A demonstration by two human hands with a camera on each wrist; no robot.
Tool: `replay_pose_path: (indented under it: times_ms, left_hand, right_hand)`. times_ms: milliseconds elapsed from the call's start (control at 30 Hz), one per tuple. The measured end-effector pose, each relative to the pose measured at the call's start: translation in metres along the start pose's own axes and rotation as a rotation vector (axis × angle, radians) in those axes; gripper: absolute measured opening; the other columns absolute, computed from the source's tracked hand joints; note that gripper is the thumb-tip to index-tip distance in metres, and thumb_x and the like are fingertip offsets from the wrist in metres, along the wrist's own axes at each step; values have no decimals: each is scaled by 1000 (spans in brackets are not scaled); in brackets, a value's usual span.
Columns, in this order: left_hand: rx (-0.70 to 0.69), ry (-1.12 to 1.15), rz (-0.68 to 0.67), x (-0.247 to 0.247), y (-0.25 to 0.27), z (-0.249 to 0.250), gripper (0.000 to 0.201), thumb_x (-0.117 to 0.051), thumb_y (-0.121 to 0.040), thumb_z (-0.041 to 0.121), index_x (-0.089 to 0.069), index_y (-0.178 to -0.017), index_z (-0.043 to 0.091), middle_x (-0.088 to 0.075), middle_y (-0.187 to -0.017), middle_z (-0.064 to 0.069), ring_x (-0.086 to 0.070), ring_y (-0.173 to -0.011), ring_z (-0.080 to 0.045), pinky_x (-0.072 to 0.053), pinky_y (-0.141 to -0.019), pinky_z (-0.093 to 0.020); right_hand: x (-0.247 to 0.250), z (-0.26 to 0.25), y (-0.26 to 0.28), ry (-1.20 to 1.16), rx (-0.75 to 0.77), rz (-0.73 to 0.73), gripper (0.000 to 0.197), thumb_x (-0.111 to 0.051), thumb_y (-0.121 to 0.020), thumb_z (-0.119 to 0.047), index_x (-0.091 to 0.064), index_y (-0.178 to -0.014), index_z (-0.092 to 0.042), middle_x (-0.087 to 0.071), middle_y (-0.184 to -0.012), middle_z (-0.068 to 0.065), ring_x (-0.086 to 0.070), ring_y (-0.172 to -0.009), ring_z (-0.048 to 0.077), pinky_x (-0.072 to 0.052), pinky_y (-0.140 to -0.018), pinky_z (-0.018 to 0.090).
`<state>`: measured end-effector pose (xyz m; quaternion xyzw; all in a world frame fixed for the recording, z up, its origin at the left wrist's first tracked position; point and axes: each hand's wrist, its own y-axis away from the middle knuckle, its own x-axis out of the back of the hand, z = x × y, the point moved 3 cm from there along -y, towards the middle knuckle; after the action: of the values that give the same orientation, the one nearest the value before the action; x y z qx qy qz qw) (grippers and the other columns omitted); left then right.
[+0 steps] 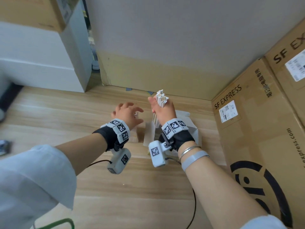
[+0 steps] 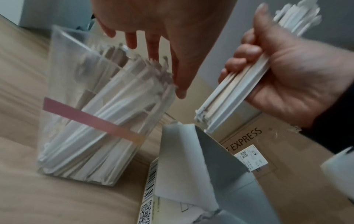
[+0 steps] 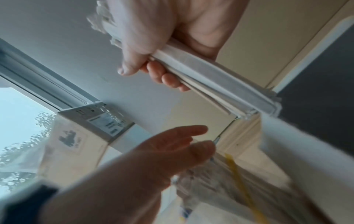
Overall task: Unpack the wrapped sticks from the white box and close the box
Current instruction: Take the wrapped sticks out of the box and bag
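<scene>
My right hand [image 1: 162,104] grips a bundle of white paper-wrapped sticks [image 1: 160,97], held upright above the open white box [image 1: 193,129]. In the left wrist view the bundle [image 2: 239,92] hangs over the box's raised flaps [image 2: 191,159]. A clear container [image 2: 91,115] with a pink stripe stands to the left of the box, filled with several wrapped sticks. My left hand [image 2: 153,53] hovers over it with fingers spread, the fingertips at the stick tops. The right wrist view shows the gripped bundle [image 3: 210,78] and the open left hand [image 3: 172,148].
Large brown SF Express cartons [image 1: 255,129] stand close on the right. A cardboard sheet [image 1: 165,75] leans on the wall behind. A white cabinet [image 1: 41,63] is at the far left. The surface is pale wood [image 1: 132,187], with a black cable [image 1: 194,204] across it.
</scene>
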<state>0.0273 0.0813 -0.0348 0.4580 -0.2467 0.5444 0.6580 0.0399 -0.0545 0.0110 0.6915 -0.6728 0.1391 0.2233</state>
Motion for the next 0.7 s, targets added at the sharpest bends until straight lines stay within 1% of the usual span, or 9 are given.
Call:
replay_pose_path:
  times_ms: [133,233,300,367,400,467,533,633,700]
  left_hand:
    - [-37,-1,20,1,-5,-10,29,-63,-83,37,-62,-112,37,-46,-141,5,-28,-134,-29,-27,-109,-51]
    - [-26,44,-9,3,-8,-14,29,-57,-85,43,-62,-113,36,-55,-131,5,-41,-127,-26,-32,-106,-54]
    - [-22,107,-58,3,-11,-15,32,-54,-88,39,-61,-118,30,-60,-128,-2,-52,-118,-28,-39,-104,-46]
    - [-33,143,-102,2,-11,-16,34,-55,-91,26,-60,-124,21,-61,-126,-9,-59,-110,-28,-46,-92,-33]
    - [-40,156,-97,2,-12,-17,34,-56,-91,21,-59,-125,19,-61,-125,-11,-60,-108,-29,-46,-88,-31]
    - [-40,184,-83,3,-14,-21,34,-56,-91,17,-60,-125,17,-62,-126,-11,-61,-108,-28,-47,-86,-30]
    - [-21,212,-89,3,-16,-24,35,-56,-90,14,-60,-125,17,-63,-125,-10,-62,-108,-28,-44,-80,-25]
    - [-21,251,-88,3,-16,-25,38,-54,-88,5,-61,-124,17,-67,-120,-12,-64,-103,-29,-42,-75,-23]
    - [-33,293,-77,3,-13,-25,36,-52,-90,6,-61,-123,15,-68,-118,-14,-65,-100,-29,-43,-75,-23]
  right_hand:
    - [-11,-21,-3,-118,88,26,42,-56,-92,-31,-42,-53,-20,-47,-53,-2,-47,-54,17,-44,-69,29]
    - [-19,-31,-4,-164,126,7,38,-56,-91,-30,-45,-56,-22,-49,-53,-1,-50,-58,19,-49,-72,37]
    - [-23,-36,-4,-201,142,8,39,-56,-91,-34,-44,-56,-20,-49,-53,1,-51,-58,20,-49,-73,38]
    - [-25,-39,-3,-239,155,5,41,-51,-84,-48,-44,-56,-19,-49,-53,2,-52,-57,19,-49,-73,35]
    - [-26,-40,-3,-252,159,4,41,-50,-82,-49,-44,-55,-19,-49,-52,2,-52,-57,19,-49,-73,35]
    - [-28,-38,-5,-293,163,3,40,-52,-91,-36,-44,-55,-21,-48,-50,-1,-49,-53,18,-49,-73,38]
    - [-31,-35,-9,-343,161,5,42,-53,-94,-21,-45,-53,-24,-48,-46,-7,-48,-49,17,-48,-73,41]
    - [-40,-28,-9,-360,109,-25,40,-53,-94,-18,-45,-55,-23,-47,-47,-7,-48,-49,16,-46,-73,40]
    - [-47,-21,-6,-325,86,-48,38,-54,-94,-20,-46,-57,-22,-49,-50,-4,-50,-51,16,-48,-76,39]
